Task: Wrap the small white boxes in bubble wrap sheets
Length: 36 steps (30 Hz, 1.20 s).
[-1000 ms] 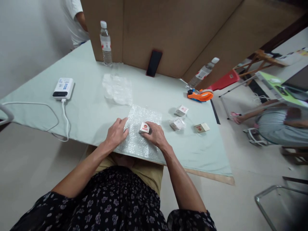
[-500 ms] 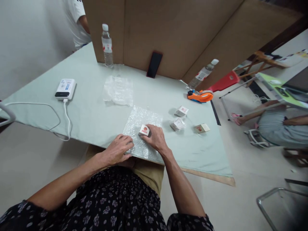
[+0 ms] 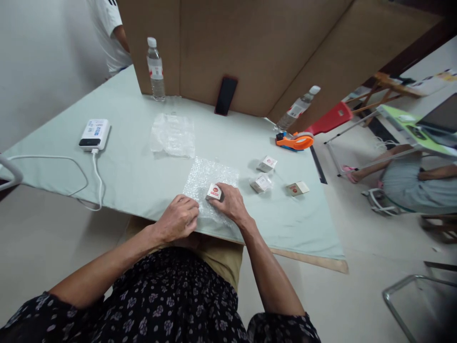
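Left hand: left hand (image 3: 178,219) rests at the near left corner of a clear bubble-wrap sheet (image 3: 213,175). Its fingers (image 3: 191,206) are curled in together over the sheet's edge. I cannot tell whether they pinch the wrap or only press on it.
Right hand: right hand (image 3: 231,204) lies on the same sheet, with its fingers clamped on a small white carton with a red round mark (image 3: 214,192). The hand covers the carton's right side.
Carton position: it sits on the bubble wrap, near the sheet's middle, close to the bench's near edge.
Bubble wrap: it lies flat on the pale green cloth-covered bench (image 3: 135,166). Both hands hide its near edge.
Other cartons: three similar small cartons lie to the right, apart from each other. The far one (image 3: 267,164) and the right one (image 3: 298,188) are bare. The middle one (image 3: 260,182) looks wrapped in something clear, but it is too small to be sure.
Tape tool: an orange tape dispenser (image 3: 295,141) lies at the bench's right edge, and its blade end is not readable.
Left side: a white power bank (image 3: 93,133) has a white cable (image 3: 96,176) that runs over the near edge. A crumpled clear plastic bag (image 3: 173,134) lies between it and the wrap.
Back: an upright clear water bottle (image 3: 156,69) and a leaning black phone (image 3: 225,95) stand against a brown cardboard wall (image 3: 271,47). A second clear bottle (image 3: 298,108) sits tilted at the right corner, its base hidden.
Other people: a white sleeve (image 3: 107,28) is cut off at the top left. A seated person in grey (image 3: 417,183) is at the far right, partly out of frame.
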### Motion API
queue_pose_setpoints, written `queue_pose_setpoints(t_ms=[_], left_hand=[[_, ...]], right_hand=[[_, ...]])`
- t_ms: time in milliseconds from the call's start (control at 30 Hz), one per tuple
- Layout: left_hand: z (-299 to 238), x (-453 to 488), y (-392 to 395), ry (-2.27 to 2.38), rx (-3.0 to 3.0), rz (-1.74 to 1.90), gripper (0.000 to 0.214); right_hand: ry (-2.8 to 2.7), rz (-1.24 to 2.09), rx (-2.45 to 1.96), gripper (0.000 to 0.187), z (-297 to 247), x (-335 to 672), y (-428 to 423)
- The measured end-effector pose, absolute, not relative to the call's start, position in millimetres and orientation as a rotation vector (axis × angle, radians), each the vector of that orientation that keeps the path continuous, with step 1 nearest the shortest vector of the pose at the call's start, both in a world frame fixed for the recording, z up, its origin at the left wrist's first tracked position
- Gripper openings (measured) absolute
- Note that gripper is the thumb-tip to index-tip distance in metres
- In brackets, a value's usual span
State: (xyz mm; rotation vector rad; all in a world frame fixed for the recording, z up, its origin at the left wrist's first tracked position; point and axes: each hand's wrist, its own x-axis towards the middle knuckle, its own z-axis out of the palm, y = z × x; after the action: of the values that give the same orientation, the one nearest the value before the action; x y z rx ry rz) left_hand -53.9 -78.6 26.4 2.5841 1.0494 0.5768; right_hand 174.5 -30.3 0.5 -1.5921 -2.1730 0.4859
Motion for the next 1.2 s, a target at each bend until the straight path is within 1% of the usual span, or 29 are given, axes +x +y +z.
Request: queue_pose_setpoints(t_ms=[133, 233, 333, 367, 433, 467, 533, 633, 667, 800, 867, 1000, 1133, 1200], left_hand=[[43, -44, -62, 1.141, 2.538, 0.668, 0.011], [53, -35, -43, 1.262, 2.476, 0.67, 0.013], [56, -26, -21, 1.361, 2.377, 0.638, 0.013], [55, -24, -14, 1.384, 2.332, 0.624, 0.013], [54, -22, -1, 1.409, 2.216, 0.584, 0.014], [53, -22, 4, 1.405, 2.15, 0.563, 0.015], [51, -23, 12, 1.359, 2.03, 0.529, 0.018], [47, -23, 20, 1.253, 1.931, 0.524, 0.032], [45, -22, 22, 1.226, 1.914, 0.529, 0.033], [33, -14, 26, 1.161, 1.843, 0.574, 0.016], [28, -11, 24, 1.146, 1.798, 0.609, 0.011], [24, -15, 14, 1.122, 1.75, 0.669, 0.009], [20, -19, 8, 1.117, 1.733, 0.701, 0.008], [19, -18, 10, 1.124, 1.722, 0.699, 0.008]], right_hand=[[-2.148, 0.683, -1.51, 0.055, 12, 188, -29], [-2.024, 0.853, -1.413, 0.049, 32, 203, -35], [-2.034, 0.822, -1.364, 0.045, 44, 210, -43], [-2.037, 0.777, -1.369, 0.039, 45, 209, -44], [-1.978, 0.711, -1.397, 0.022, 40, 206, -42], [-1.923, 0.716, -1.411, 0.017, 36, 203, -39], [-1.796, 0.806, -1.427, 0.018, 27, 200, -32], [-1.635, 0.974, -1.426, 0.02, 16, 197, -23], [-1.6, 1.005, -1.422, 0.021, 14, 196, -22], [-1.535, 1.024, -1.429, 0.021, 11, 194, -23], [-1.541, 1.001, -1.449, 0.019, 12, 191, -25], [-1.607, 0.961, -1.458, 0.016, 10, 184, -29], [-1.653, 0.978, -1.466, 0.016, 9, 184, -30], [-1.692, 0.813, -1.519, 0.015, 14, 187, -34]])
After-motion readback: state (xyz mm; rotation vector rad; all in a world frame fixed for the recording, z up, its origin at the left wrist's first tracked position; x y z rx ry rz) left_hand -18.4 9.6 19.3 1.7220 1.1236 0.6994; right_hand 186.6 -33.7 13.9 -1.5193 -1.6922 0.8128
